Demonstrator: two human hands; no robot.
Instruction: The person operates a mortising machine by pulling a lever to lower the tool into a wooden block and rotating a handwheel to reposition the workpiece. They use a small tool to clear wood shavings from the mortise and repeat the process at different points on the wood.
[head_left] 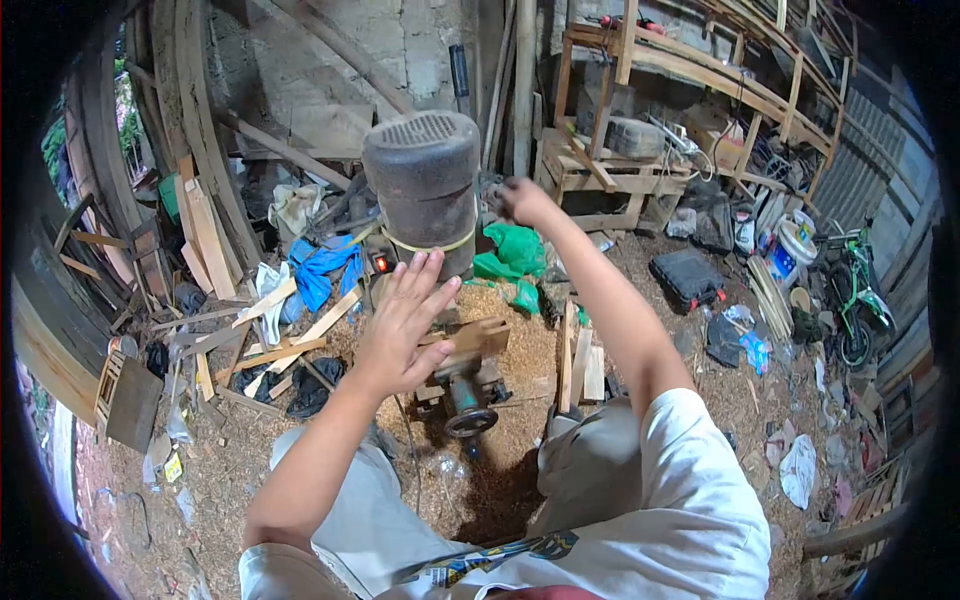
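Directly ahead stands an upright machine with a dark, dusty motor housing (420, 190), vented on top and ringed by a yellow band. A small red-orange light (381, 263) glows on its left side. My left hand (405, 325) is open, fingers spread, in front of the housing's lower part and overlapping it in this view. Beside the housing on the right, my right hand (525, 202) is closed; what it grips is dark and I cannot make it out. Below my left fingers, a wooden block (470, 342) sits over a vise-like base with a round handwheel (470, 422).
Wood shavings (525, 340) cover the ground. Offcuts (295, 345), a blue cloth (322, 270) and green plastic (515, 250) lie near the machine. At right are a black case (688, 277), a white bucket (795, 245) and a small green bike (860, 295). A wooden workbench (620, 180) stands behind.
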